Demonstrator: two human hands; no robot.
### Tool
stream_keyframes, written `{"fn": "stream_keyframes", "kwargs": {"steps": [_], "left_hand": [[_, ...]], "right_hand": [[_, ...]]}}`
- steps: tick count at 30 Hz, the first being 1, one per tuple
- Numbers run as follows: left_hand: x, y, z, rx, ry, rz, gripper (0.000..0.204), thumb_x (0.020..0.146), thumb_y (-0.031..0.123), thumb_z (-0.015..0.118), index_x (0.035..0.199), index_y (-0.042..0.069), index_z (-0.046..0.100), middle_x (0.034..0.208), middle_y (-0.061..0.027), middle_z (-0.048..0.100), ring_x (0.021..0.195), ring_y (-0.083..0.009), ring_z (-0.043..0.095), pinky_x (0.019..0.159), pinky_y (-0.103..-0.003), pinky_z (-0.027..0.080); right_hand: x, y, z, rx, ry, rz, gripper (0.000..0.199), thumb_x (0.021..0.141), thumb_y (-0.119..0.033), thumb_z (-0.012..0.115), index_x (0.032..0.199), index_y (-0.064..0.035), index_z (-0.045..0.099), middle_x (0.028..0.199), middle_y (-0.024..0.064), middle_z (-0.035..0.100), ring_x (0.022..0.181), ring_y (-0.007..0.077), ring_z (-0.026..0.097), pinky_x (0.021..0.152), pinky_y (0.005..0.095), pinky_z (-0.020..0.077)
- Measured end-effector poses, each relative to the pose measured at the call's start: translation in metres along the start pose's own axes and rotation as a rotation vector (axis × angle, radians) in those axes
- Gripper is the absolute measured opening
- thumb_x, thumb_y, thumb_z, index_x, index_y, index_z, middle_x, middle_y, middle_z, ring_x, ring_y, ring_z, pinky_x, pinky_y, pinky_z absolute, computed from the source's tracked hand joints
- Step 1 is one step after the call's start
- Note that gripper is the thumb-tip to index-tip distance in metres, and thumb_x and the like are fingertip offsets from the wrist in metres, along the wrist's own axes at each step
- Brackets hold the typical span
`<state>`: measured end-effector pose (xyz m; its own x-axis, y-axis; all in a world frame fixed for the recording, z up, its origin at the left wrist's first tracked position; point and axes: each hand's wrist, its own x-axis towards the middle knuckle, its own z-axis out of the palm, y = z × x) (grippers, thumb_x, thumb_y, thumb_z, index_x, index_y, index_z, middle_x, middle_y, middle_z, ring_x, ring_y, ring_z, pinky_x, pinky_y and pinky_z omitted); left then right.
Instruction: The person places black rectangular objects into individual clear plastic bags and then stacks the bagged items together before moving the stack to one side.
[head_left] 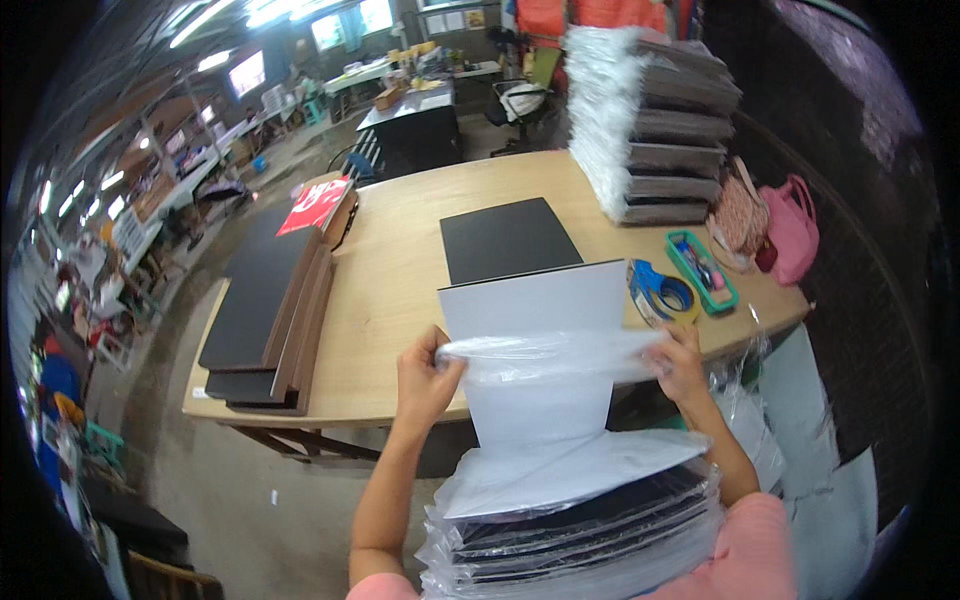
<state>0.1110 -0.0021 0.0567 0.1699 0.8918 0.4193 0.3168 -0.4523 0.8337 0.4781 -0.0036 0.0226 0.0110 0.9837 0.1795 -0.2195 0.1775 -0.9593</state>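
**Both hands grip a clear bag around a white board**

At the bottom centre of the frame a stack of bagged dark boards [590, 530] sits nearest the person. Just above it, the left hand [428, 375] and right hand [680, 362] each pinch an end of a clear plastic bag [550, 352], fingers closed on the film. The bag's mouth runs left to right between the hands, across a white board [535, 340] whose long axis points away from the person. Both hands are about equally near it. Beyond, on the worktop [400, 260], lie a black board [508, 238], a blue tape dispenser [660, 293], a green tray [703, 270] and, upper right, a tall pile of bagged boards [650, 125].
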Motion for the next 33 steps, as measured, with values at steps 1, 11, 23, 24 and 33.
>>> {"fn": "stream_keyframes", "kwargs": {"steps": [1, 11, 23, 24, 33], "left_hand": [[0.009, -0.003, 0.007, 0.371, 0.157, -0.096, 0.060, 0.073, 0.003, 0.067, 0.129, 0.012, 0.051, 0.091, -0.0075, 0.054, 0.066, -0.0201, 0.054, 0.059, -0.036, 0.044], [-0.017, 0.047, 0.018, 0.860, 0.292, 0.220, 0.041, 0.071, 0.000, 0.064, 0.109, 0.016, 0.067, 0.098, -0.0077, 0.050, 0.067, -0.0168, 0.055, 0.051, -0.028, 0.042], [-0.028, -0.060, -0.029, -0.869, -0.323, -1.116, 0.015, 0.089, 0.019, 0.057, 0.097, 0.007, 0.061, 0.074, -0.0004, 0.060, 0.059, -0.0096, 0.055, 0.048, -0.024, 0.044], [-0.043, -0.086, -0.030, -0.930, -0.347, -1.180, 0.013, 0.088, 0.019, 0.058, 0.095, 0.009, 0.061, 0.073, 0.0000, 0.059, 0.056, -0.0088, 0.054, 0.046, -0.023, 0.043], [-0.182, -0.184, 0.013, -1.051, -0.225, -1.408, 0.022, 0.082, 0.017, 0.065, 0.099, 0.003, 0.060, 0.079, -0.0059, 0.061, 0.065, -0.0135, 0.059, 0.058, -0.026, 0.049]], "right_hand": [[0.012, -0.003, 0.009, -0.445, 0.129, -0.105, 0.012, 0.071, -0.007, 0.057, 0.079, 0.0003, 0.062, 0.072, 0.0095, 0.055, 0.059, 0.0225, 0.056, 0.050, 0.0304, 0.0441], [0.016, -0.030, 0.028, -0.776, 0.205, -0.642, 0.034, 0.067, -0.001, 0.061, 0.100, -0.0043, 0.066, 0.095, 0.0139, 0.059, 0.075, 0.0253, 0.060, 0.065, 0.0337, 0.0490], [-0.011, 0.027, -0.027, 0.285, -0.372, 0.576, 0.027, 0.076, -0.019, 0.069, 0.095, 0.0007, 0.067, 0.086, 0.0079, 0.066, 0.083, 0.0165, 0.060, 0.078, 0.0301, 0.0436], [-0.021, 0.040, -0.029, 0.338, -0.385, 0.490, 0.028, 0.075, -0.019, 0.069, 0.095, 0.0011, 0.067, 0.088, 0.0084, 0.066, 0.084, 0.0167, 0.060, 0.080, 0.0293, 0.0436], [-0.071, 0.127, -0.048, -0.117, -0.241, 0.607, 0.013, 0.073, -0.014, 0.068, 0.076, -0.0012, 0.069, 0.067, 0.0032, 0.063, 0.059, 0.0118, 0.056, 0.055, 0.0265, 0.0449]]}}
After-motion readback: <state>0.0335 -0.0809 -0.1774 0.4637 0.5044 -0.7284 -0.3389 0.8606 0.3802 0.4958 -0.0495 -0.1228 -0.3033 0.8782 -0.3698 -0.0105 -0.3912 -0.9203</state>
